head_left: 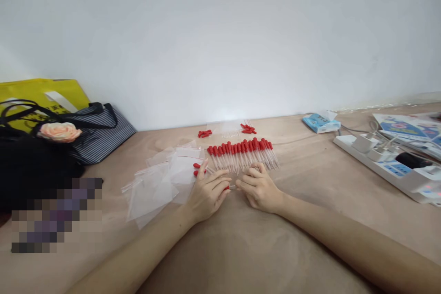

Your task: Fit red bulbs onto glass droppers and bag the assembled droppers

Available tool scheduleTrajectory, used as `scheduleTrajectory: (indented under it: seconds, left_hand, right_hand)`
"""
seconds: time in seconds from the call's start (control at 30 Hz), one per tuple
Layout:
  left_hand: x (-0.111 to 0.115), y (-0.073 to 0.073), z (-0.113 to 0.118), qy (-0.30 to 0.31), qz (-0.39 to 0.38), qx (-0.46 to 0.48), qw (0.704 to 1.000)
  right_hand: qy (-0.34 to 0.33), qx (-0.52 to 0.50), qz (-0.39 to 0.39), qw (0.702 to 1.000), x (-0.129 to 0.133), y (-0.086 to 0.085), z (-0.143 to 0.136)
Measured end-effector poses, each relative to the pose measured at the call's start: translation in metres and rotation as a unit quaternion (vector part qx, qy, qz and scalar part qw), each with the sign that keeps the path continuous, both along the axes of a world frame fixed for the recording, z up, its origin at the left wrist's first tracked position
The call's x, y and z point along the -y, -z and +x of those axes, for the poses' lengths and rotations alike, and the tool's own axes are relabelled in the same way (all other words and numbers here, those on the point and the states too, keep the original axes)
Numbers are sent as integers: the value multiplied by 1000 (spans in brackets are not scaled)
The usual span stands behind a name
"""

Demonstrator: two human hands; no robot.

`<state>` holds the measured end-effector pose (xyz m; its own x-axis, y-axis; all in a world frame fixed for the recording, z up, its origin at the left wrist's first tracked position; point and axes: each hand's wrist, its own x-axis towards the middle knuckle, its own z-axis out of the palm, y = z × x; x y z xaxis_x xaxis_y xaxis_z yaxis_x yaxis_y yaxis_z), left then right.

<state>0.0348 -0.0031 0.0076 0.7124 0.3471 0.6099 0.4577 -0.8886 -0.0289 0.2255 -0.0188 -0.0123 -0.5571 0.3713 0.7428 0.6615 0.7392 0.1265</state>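
Observation:
Between my two hands is one dropper (232, 187), a thin clear tube with a red bulb. My left hand (209, 191) is closed round the bulb end, its index finger raised; the fingers hide most of the bulb. At the tube's other end, my right hand (257, 187) pinches with curled fingers. Just beyond, a row of droppers (241, 149) lies side by side, red bulbs away from me. Two more red bulbs (196, 169) show beside my left fingers, partly on the clear zip bags (155, 188), which overlap in a loose pile left of that hand.
Loose red bulbs (248, 128) and thin clear tubes (227, 133) lie near the wall. To the right are a blue tissue pack (320, 122), a power strip (379, 165) with plugs, and papers (406, 128). A striped bag (99, 135) and yellow bag (69, 92) stand left.

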Motion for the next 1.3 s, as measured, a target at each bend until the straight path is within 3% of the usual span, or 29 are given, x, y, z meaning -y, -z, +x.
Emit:
scheduleTrajectory:
  seconds: [0.17, 0.57, 0.93, 1.07, 1.2, 1.3]
  left_hand:
    - [1, 1, 2, 8, 15, 11, 1000]
    - [-10, 8, -11, -33, -43, 30, 998]
    - [-13, 6, -12, -3, -27, 18, 999]
    - [-17, 8, -14, -43, -86, 44, 994]
    - [-14, 11, -8, -107, -234, 193, 947]
    - [-6, 14, 4, -105, -389, 306, 863]
  right_hand:
    - [-11, -12, -31, 999, -1, 2, -1]
    - [11, -6, -69, 998, -7, 1, 10]
    - [25, 4, -43, 999, -7, 3, 10]
    - [32, -25, -42, 998, -5, 1, 9]
    - [32, -54, -22, 998, -2, 1, 5]
    - [26, -66, -21, 997, -1, 2, 3]
